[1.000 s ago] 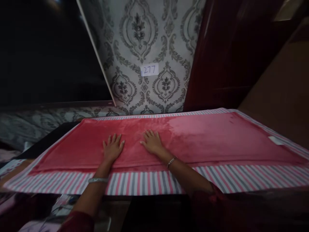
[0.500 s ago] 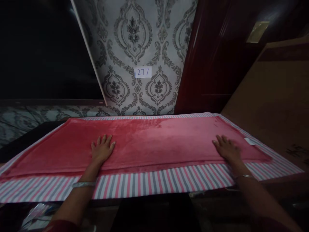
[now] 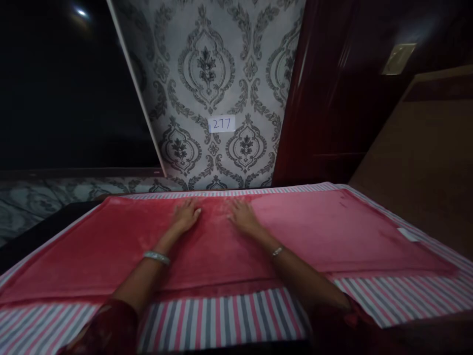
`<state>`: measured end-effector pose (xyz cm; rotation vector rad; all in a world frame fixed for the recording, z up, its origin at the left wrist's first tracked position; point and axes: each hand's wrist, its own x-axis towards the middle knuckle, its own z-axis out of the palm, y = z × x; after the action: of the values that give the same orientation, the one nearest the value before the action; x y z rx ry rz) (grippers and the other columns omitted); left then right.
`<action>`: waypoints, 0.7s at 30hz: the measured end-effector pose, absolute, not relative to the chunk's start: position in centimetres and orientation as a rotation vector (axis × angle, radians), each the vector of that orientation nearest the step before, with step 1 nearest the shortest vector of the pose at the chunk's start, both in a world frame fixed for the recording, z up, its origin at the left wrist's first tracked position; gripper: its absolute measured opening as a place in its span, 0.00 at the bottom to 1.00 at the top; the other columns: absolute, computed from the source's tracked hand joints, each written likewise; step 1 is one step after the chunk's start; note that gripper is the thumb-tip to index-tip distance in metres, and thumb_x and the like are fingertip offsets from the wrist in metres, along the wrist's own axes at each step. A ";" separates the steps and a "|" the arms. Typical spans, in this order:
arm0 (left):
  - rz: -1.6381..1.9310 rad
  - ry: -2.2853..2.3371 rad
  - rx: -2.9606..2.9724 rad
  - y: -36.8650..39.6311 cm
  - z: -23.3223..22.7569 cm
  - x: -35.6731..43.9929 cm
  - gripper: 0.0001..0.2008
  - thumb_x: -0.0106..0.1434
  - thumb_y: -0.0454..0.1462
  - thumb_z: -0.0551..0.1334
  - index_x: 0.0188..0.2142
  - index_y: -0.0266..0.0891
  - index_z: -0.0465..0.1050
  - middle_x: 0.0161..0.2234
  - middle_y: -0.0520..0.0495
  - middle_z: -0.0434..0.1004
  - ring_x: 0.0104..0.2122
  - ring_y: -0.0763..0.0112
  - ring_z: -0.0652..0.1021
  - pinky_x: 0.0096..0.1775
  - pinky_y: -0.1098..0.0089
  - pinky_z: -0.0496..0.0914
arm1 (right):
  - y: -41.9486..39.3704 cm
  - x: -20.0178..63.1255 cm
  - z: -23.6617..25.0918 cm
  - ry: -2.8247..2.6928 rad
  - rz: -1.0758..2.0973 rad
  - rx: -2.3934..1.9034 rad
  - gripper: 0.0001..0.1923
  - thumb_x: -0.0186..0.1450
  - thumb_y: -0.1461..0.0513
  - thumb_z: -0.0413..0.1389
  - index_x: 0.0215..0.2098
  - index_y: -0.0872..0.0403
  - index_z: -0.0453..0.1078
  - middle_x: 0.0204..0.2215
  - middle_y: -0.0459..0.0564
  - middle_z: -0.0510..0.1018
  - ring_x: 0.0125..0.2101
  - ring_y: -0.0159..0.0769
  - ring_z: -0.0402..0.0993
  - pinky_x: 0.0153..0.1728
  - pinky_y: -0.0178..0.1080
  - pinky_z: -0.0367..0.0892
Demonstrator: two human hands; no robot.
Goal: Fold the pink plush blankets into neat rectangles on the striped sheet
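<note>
The red plush blanket (image 3: 218, 251) lies flat at twelve o'clock over a striped cloth (image 3: 221, 320), perhaps as backing. Left hand (image 3: 186, 217) at eleven and right hand (image 3: 242, 217) at twelve rest apart on it, palms down, gripping nothing; flat contact seems to suit soft pile.

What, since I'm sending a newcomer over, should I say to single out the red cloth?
Look below the patterned wall to the striped sheet. The red cloth lies spread out on top, beneath the left hand and right hand. Unlike the sheet bordering it, it is plain red to pink, with no stripes.
</note>
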<state>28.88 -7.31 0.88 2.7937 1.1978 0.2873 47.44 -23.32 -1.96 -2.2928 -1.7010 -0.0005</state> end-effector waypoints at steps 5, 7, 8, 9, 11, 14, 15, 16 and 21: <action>0.111 1.163 2.820 -5.5 -1.0 33.5 0.32 0.72 0.51 0.47 0.70 0.42 0.57 0.71 0.37 0.55 0.71 0.52 0.56 0.68 0.42 0.46 | -18.4 46.6 -2.7 -1.791 0.082 -2.205 0.32 0.75 0.49 0.42 0.73 0.52 0.50 0.73 0.53 0.52 0.71 0.47 0.45 0.68 0.58 0.44; 0.076 1.227 2.843 -4.6 -2.3 34.1 0.31 0.73 0.48 0.44 0.71 0.40 0.55 0.72 0.38 0.50 0.71 0.51 0.54 0.67 0.40 0.47 | -18.3 48.8 -3.4 -1.783 0.094 -2.236 0.31 0.75 0.47 0.41 0.72 0.50 0.54 0.72 0.52 0.53 0.71 0.48 0.47 0.68 0.58 0.45; 0.067 1.242 2.853 -4.2 -2.9 34.1 0.31 0.73 0.47 0.43 0.72 0.40 0.53 0.73 0.39 0.48 0.71 0.51 0.53 0.67 0.39 0.47 | -18.5 50.4 -3.8 -1.773 0.096 -2.254 0.31 0.75 0.47 0.41 0.71 0.49 0.55 0.72 0.52 0.53 0.71 0.49 0.47 0.67 0.59 0.45; 0.065 1.247 2.860 -3.8 -3.4 34.1 0.31 0.73 0.46 0.43 0.72 0.40 0.53 0.73 0.40 0.47 0.71 0.51 0.53 0.67 0.39 0.48 | -19.0 52.1 -4.1 -1.753 0.096 -2.277 0.31 0.75 0.46 0.41 0.71 0.49 0.56 0.72 0.52 0.52 0.71 0.50 0.46 0.68 0.59 0.44; 0.076 1.239 2.870 -3.3 -4.0 34.0 0.31 0.73 0.46 0.44 0.72 0.41 0.53 0.73 0.41 0.48 0.71 0.53 0.53 0.67 0.40 0.49 | -20.6 56.3 -4.5 -1.671 0.091 -2.362 0.31 0.75 0.47 0.40 0.72 0.49 0.54 0.73 0.53 0.51 0.71 0.51 0.44 0.68 0.59 0.42; 0.104 1.228 2.870 -2.7 -4.3 33.8 0.30 0.72 0.44 0.45 0.71 0.44 0.56 0.71 0.42 0.53 0.71 0.56 0.55 0.68 0.42 0.48 | -24.7 63.3 -5.2 -1.453 0.060 -2.581 0.31 0.75 0.49 0.39 0.73 0.47 0.51 0.73 0.52 0.49 0.72 0.49 0.43 0.68 0.59 0.43; 0.109 1.230 2.859 -2.6 -4.4 33.8 0.29 0.72 0.44 0.45 0.70 0.45 0.57 0.71 0.42 0.55 0.71 0.57 0.55 0.68 0.43 0.48 | -26.5 65.6 -5.4 -1.378 0.041 -2.650 0.31 0.75 0.49 0.39 0.73 0.46 0.51 0.73 0.52 0.49 0.72 0.48 0.42 0.67 0.59 0.43; 0.105 1.234 2.845 -2.4 -4.4 33.7 0.30 0.71 0.44 0.45 0.70 0.45 0.57 0.71 0.42 0.56 0.71 0.57 0.56 0.68 0.43 0.48 | -28.5 67.9 -5.6 -1.303 0.020 -2.708 0.31 0.75 0.49 0.38 0.73 0.46 0.51 0.73 0.52 0.49 0.72 0.47 0.43 0.67 0.60 0.43; 0.164 1.221 2.868 -0.8 -5.6 33.6 0.31 0.70 0.45 0.41 0.69 0.47 0.59 0.70 0.46 0.57 0.71 0.60 0.55 0.66 0.45 0.53 | -39.0 77.3 -6.0 -0.955 -0.039 -2.861 0.31 0.75 0.49 0.35 0.74 0.44 0.48 0.74 0.50 0.48 0.72 0.48 0.41 0.67 0.64 0.42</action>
<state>33.57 -0.82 -5.56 2.8677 1.2212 0.1641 77.34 -38.99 -6.02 -2.8614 -0.9547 -0.0392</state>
